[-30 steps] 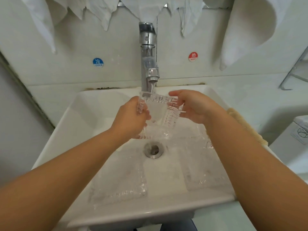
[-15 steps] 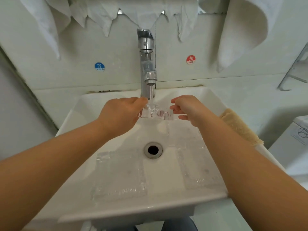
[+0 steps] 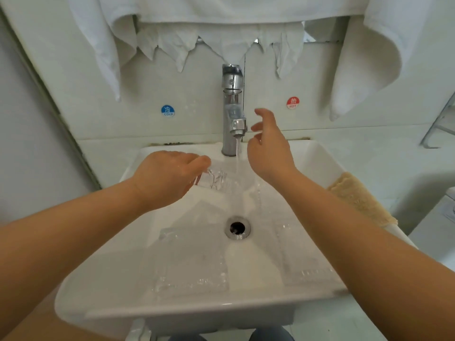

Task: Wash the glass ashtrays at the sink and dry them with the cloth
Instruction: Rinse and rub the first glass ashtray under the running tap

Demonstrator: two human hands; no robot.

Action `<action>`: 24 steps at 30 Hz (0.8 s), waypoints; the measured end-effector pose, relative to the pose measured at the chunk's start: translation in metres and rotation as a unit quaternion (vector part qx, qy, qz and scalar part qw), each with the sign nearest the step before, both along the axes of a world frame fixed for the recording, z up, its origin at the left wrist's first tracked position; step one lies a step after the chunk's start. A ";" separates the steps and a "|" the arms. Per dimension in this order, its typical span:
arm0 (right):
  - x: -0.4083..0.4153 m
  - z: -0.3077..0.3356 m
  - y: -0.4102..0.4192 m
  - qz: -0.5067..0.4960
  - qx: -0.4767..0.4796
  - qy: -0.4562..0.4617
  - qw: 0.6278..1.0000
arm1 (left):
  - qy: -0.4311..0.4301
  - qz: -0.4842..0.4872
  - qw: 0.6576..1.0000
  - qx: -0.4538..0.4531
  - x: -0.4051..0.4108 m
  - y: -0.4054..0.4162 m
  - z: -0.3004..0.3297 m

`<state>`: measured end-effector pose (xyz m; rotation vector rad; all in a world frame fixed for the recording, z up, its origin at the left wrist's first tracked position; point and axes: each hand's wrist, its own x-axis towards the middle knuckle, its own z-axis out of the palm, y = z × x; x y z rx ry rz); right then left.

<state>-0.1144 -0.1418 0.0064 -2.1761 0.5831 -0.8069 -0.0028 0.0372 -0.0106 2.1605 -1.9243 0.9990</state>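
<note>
My left hand [image 3: 170,175] grips a clear glass ashtray [image 3: 216,180] by its left edge, low in the white sink [image 3: 172,313], just left of the running water. My right hand [image 3: 268,146] is raised beside the chrome tap [image 3: 232,109], fingers spread, holding nothing. Two more glass ashtrays lie flat on the sink floor, one at front left [image 3: 192,262] and one at front right [image 3: 302,257], partly hidden by my right forearm. A yellowish cloth [image 3: 359,198] lies on the sink's right rim.
Water streams from the spout toward the drain [image 3: 237,227]. White towels [image 3: 364,60] hang on the wall above, behind the tap. Cold [image 3: 168,111] and hot [image 3: 293,103] stickers flank the tap. A metal rack [image 3: 440,124] stands at the right edge.
My right hand let go of the ashtray and rose toward the tap. My left hand lowered the ashtray deeper into the sink, left of the stream.
</note>
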 end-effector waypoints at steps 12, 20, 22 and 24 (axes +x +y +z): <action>0.024 0.053 0.018 -0.051 -0.166 -0.016 0.985 | -0.086 -0.057 0.994 0.037 0.010 0.010 0.015; 0.022 0.052 0.015 -0.052 -0.247 0.028 0.967 | -0.096 -0.062 0.991 0.075 0.008 0.014 0.002; 0.016 0.048 0.012 -0.042 -0.258 0.038 0.965 | -0.089 -0.043 0.992 0.076 0.006 0.013 0.001; 0.005 0.043 0.006 -0.025 -0.232 0.043 0.972 | -0.067 -0.016 0.996 0.059 0.003 0.013 0.002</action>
